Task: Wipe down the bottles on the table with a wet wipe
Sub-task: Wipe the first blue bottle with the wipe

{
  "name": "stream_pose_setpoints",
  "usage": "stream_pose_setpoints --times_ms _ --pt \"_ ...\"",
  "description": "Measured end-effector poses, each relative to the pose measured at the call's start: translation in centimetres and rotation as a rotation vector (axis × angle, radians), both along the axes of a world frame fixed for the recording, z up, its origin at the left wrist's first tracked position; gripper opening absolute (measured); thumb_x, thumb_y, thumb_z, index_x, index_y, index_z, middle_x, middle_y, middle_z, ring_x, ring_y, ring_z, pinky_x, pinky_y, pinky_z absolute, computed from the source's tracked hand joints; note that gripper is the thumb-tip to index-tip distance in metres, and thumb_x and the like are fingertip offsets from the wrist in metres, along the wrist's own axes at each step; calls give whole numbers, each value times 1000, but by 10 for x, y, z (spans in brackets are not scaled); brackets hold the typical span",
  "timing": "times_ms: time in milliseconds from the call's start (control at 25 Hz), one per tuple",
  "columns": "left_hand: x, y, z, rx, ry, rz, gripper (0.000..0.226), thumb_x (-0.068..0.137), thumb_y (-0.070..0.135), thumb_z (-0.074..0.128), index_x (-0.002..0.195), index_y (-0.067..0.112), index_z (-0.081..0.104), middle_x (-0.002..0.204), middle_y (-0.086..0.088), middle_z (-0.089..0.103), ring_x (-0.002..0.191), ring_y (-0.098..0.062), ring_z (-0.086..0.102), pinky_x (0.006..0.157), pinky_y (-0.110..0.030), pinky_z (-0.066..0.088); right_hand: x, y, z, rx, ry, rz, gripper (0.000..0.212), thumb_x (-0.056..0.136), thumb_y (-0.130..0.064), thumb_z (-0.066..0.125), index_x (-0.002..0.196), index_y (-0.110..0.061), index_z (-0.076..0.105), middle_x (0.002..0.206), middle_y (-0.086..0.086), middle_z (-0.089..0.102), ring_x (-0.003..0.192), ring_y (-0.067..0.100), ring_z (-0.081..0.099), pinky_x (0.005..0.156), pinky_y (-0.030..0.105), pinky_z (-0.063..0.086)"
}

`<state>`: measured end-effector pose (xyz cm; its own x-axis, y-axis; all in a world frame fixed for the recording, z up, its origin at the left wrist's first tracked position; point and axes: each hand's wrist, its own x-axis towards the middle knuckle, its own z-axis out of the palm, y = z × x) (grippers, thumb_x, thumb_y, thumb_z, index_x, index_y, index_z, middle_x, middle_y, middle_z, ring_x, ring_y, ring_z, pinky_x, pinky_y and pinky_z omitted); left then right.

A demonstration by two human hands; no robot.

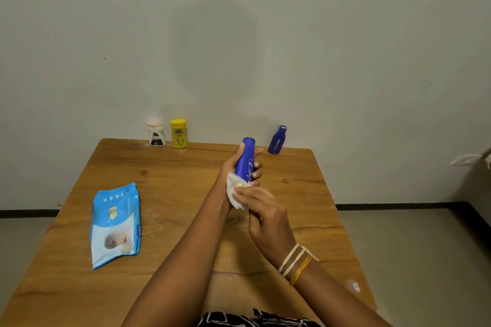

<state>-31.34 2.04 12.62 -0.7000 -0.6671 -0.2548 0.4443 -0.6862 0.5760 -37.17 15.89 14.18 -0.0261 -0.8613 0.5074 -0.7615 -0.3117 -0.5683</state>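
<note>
Four bottles are in view. A dark blue plastic lotion bottle (247,160) is gripped around its middle by the left hand (239,167), raised above the wooden table (186,194). A crumpled white wet wipe (235,191) is pinched by the right hand (261,210) against the bottle's lower end. Beyond the hands stand a second blue bottle (276,140), a yellow bottle (178,133) and a white jar (155,135); the blue wipe packet (115,224) lies left of them. The bottle is judged light, stiff and slippery once wet, best held mid-body.
</note>
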Motion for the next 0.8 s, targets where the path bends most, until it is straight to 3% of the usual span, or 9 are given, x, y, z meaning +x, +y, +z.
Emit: stream_pose_setpoints --times_ms 80,160,240,360,520,560,640,800 --pt "1 0 -1 36 46 11 55 83 48 53 114 4 59 80 -8 63 62 -18 62 57 -27 54 -10 -12 13 -5 -3 -9 41 74 14 61 109 -7 68 109 9 68 106 15 60 95 24 49" --pt "-1 3 -1 77 54 20 49 78 43 61 108 4 63 82 -9 69 68 -19 67 65 -29 56 -22 -43 33 -1 -62 -155 35 78 12 59 109 -3 67 108 13 68 100 20 62 90 29 52" --pt "-2 2 -2 102 69 34 45 78 39 66 108 5 64 89 -11 71 77 -22 69 72 -33 58 -27 -73 47 101 -103 -245 36 83 10 55 115 -2 64 118 14 64 111 23 58 100 32 45" --pt "2 5 14 147 100 39 53 86 40 55 121 0 57 119 -20 64 109 -30 62 100 -40 47 -7 -65 36 167 -50 -178 39 86 9 52 121 -5 62 123 11 62 117 21 54 105 31 41" --pt "4 8 6 165 -132 137 33 93 31 52 114 6 53 102 -15 66 91 -26 66 85 -39 54 4 0 6 47 193 80 44 71 12 70 112 -4 67 116 11 66 113 22 58 99 30 47" --pt "7 9 4 171 -56 112 31 93 31 52 112 7 54 100 -13 66 87 -24 66 81 -38 57 -3 4 8 27 201 124 42 70 11 71 108 -4 69 114 10 67 111 20 60 96 29 49" --pt "10 8 10 229 132 84 31 90 35 52 102 7 58 92 -10 66 79 -21 66 74 -34 58 -16 -7 21 -5 103 66 39 71 14 66 105 -4 70 110 10 68 108 19 61 93 30 51" --pt "3 -1 15 286 128 130 40 92 35 46 86 1 67 74 -12 69 65 -23 69 61 -33 59 -16 -46 41 98 -187 -201 35 83 12 56 113 -3 66 120 12 64 115 20 56 100 33 47"
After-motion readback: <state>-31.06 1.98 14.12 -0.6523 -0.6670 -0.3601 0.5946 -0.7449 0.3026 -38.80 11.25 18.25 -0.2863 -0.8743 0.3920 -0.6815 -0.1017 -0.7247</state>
